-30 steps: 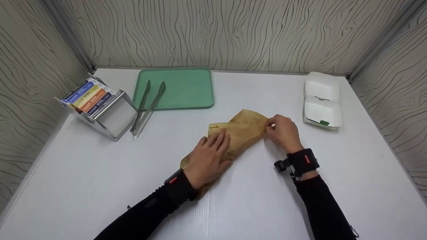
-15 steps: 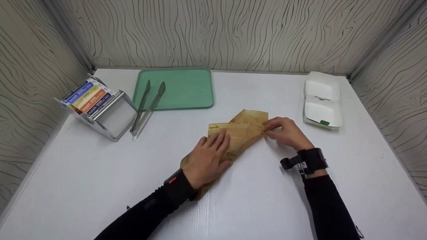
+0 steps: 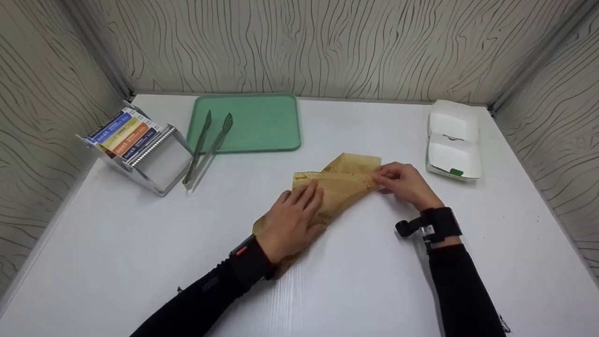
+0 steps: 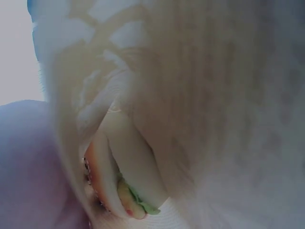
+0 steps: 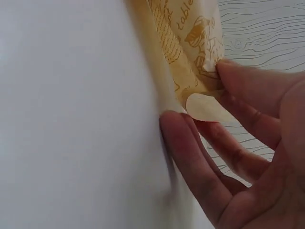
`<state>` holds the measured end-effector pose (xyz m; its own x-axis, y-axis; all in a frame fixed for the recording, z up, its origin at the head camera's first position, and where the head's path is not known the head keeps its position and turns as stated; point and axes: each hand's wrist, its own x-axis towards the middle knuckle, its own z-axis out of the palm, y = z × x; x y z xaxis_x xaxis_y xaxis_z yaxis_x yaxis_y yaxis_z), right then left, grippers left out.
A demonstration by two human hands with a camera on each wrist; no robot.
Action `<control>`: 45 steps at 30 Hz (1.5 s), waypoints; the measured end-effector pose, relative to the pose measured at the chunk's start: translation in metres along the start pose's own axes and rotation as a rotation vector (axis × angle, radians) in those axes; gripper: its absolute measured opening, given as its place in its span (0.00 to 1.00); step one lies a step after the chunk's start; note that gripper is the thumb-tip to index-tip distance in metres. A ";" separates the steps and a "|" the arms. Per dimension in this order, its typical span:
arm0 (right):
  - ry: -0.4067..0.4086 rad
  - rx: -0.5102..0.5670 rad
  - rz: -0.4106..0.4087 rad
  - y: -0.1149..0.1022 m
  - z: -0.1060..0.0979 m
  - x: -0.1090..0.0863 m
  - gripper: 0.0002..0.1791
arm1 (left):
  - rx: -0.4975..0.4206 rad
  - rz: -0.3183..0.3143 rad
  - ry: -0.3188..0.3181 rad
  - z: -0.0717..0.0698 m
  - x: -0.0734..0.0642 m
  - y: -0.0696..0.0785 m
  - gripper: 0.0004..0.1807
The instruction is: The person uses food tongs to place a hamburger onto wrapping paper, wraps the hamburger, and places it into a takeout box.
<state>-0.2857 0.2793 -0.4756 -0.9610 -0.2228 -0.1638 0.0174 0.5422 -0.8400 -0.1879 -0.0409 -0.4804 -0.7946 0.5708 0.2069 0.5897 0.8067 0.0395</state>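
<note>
A brown printed sheet of wrapping paper [image 3: 344, 189] lies folded over at mid-table, slanting from lower left to upper right. My left hand [image 3: 288, 227] rests on it, fingers stretched toward the top fold. Looking into the open end of the wrap, the left wrist view shows a burger [image 4: 102, 174] with a sesame bun and green lettuce [image 4: 147, 205]. My right hand [image 3: 406, 183] pinches the paper's right end between thumb and fingers. In the right wrist view the thumb presses the printed face of the paper [image 5: 190, 52], fingers beneath the edge.
A green tray [image 3: 266, 124] lies at the back left, with metal tongs [image 3: 203, 152] leaning over its front edge. Left of it stands a metal rack [image 3: 164, 173] of coloured printed sheets [image 3: 124, 133]. An opened white burger box [image 3: 454, 157] is at the back right.
My right hand has shifted slightly right and turned at the wrist, opening out the pinched paper end so its corner points up and right. My left hand has stayed in place.
</note>
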 end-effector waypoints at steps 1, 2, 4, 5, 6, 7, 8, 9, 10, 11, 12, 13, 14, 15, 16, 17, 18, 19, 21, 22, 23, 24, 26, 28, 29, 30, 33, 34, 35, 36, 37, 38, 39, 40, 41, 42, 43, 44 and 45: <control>0.004 -0.001 0.004 0.000 0.001 0.000 0.16 | -0.007 -0.001 0.001 0.000 0.000 0.000 0.41; 0.009 -0.005 0.008 0.000 0.002 0.001 0.17 | -0.016 -0.004 0.000 0.000 0.001 -0.001 0.41; 0.011 -0.008 0.015 -0.001 0.004 0.002 0.18 | -0.055 -0.011 0.001 0.001 0.002 -0.002 0.39; 0.012 -0.008 0.022 -0.001 0.004 0.003 0.18 | -0.076 -0.016 0.005 0.001 0.003 -0.002 0.37; 0.013 -0.008 0.021 -0.001 0.005 0.003 0.18 | -0.099 -0.022 0.010 0.002 0.004 -0.002 0.36; 0.014 -0.009 0.020 0.000 0.006 0.004 0.18 | -0.121 -0.027 0.018 0.003 0.005 -0.002 0.35; 0.015 -0.007 0.019 0.000 0.007 0.004 0.18 | -0.137 -0.032 0.024 0.003 0.005 -0.002 0.34; 0.013 0.002 0.017 0.000 0.007 0.005 0.17 | -0.147 -0.034 0.033 0.004 0.006 -0.002 0.33; 0.013 0.009 0.014 0.000 0.008 0.005 0.17 | -0.143 -0.034 0.046 0.004 0.007 -0.002 0.31; 0.013 0.020 0.007 0.001 0.008 0.005 0.16 | -0.138 -0.035 0.057 0.005 0.007 -0.002 0.30; 0.011 0.032 -0.004 0.000 0.008 0.006 0.16 | -0.132 -0.037 0.066 0.005 0.008 -0.002 0.29; 0.012 0.045 -0.015 0.000 0.009 0.006 0.16 | -0.122 -0.036 0.074 0.005 0.008 -0.001 0.29; 0.011 0.072 -0.025 0.000 0.009 0.006 0.16 | -0.112 -0.036 0.077 0.005 0.008 -0.001 0.28; 0.008 0.102 -0.035 -0.001 0.010 0.006 0.17 | -0.103 -0.035 0.079 0.005 0.008 -0.001 0.28; 0.005 0.131 -0.038 -0.001 0.010 0.006 0.19 | -0.097 -0.035 0.078 0.006 0.008 -0.001 0.28; -0.003 0.168 -0.033 -0.001 0.010 0.005 0.23 | -0.100 -0.037 0.070 0.006 0.008 -0.001 0.28; -0.012 0.200 -0.018 -0.002 0.009 0.004 0.28 | -0.100 -0.038 0.061 0.006 0.008 0.000 0.29; -0.022 0.227 0.003 -0.003 0.009 0.004 0.35 | -0.099 -0.038 0.055 0.006 0.008 0.000 0.29; -0.037 0.247 0.055 -0.004 0.009 0.002 0.47 | -0.105 -0.040 0.042 0.006 0.009 -0.001 0.30; -0.040 0.243 0.083 -0.005 0.010 0.002 0.52 | -0.108 -0.040 0.036 0.005 0.009 -0.001 0.30; -0.042 0.245 0.106 -0.006 0.011 0.002 0.55 | -0.112 -0.040 0.032 0.005 0.009 -0.001 0.30; -0.041 0.242 0.125 -0.007 0.013 0.002 0.58 | -0.112 -0.040 0.028 0.005 0.010 -0.001 0.30; -0.019 0.247 0.150 -0.009 0.019 0.005 0.60 | -0.110 -0.037 0.021 0.005 0.010 -0.001 0.30; 0.009 0.311 0.157 -0.012 0.028 0.008 0.59 | -0.110 -0.034 0.013 0.005 0.010 -0.002 0.31; 0.010 0.367 0.156 -0.013 0.032 0.009 0.57 | -0.111 -0.031 0.009 0.005 0.010 -0.002 0.31; 0.014 0.417 0.154 -0.014 0.037 0.010 0.55 | -0.111 -0.028 0.004 0.005 0.010 -0.002 0.31; 0.002 0.564 0.137 -0.016 0.046 0.011 0.42 | -0.117 -0.023 -0.010 0.004 0.010 -0.002 0.32; -0.006 0.606 0.141 -0.015 0.049 0.012 0.35 | -0.121 -0.022 -0.015 0.004 0.010 -0.003 0.32; -0.009 0.621 0.143 -0.015 0.050 0.012 0.29 | -0.124 -0.022 -0.021 0.003 0.010 -0.003 0.32; 0.000 0.626 0.142 -0.014 0.051 0.012 0.23 | -0.124 -0.022 -0.022 0.003 0.010 -0.003 0.32; 0.004 0.627 0.136 -0.013 0.052 0.012 0.18 | -0.127 -0.024 -0.027 0.003 0.010 -0.003 0.32; 0.008 0.622 0.130 -0.012 0.052 0.012 0.14 | -0.131 -0.026 -0.032 0.003 0.010 -0.003 0.33; 0.008 0.621 0.123 -0.012 0.053 0.013 0.11 | -0.133 -0.027 -0.038 0.003 0.010 -0.004 0.33; 0.001 0.621 0.108 -0.011 0.054 0.013 0.11 | -0.133 -0.027 -0.042 0.003 0.010 -0.004 0.33; -0.018 0.624 0.090 -0.011 0.054 0.013 0.13 | -0.133 -0.028 -0.047 0.003 0.010 -0.004 0.33; -0.035 0.627 0.075 -0.011 0.054 0.013 0.16 | -0.132 -0.028 -0.051 0.003 0.010 -0.005 0.33; -0.058 0.632 0.062 -0.011 0.055 0.014 0.20 | -0.132 -0.028 -0.057 0.003 0.010 -0.005 0.34; -0.081 0.638 0.051 -0.012 0.055 0.014 0.23 | -0.134 -0.028 -0.062 0.003 0.010 -0.005 0.34; -0.104 0.651 0.041 -0.012 0.055 0.014 0.26 | -0.137 -0.028 -0.066 0.004 0.010 -0.006 0.34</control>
<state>-0.2846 0.2248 -0.4964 -0.9249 -0.3074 -0.2238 0.2481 -0.0418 -0.9678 -0.2002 -0.0390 -0.4820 -0.8162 0.5607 0.1396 0.5777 0.7965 0.1783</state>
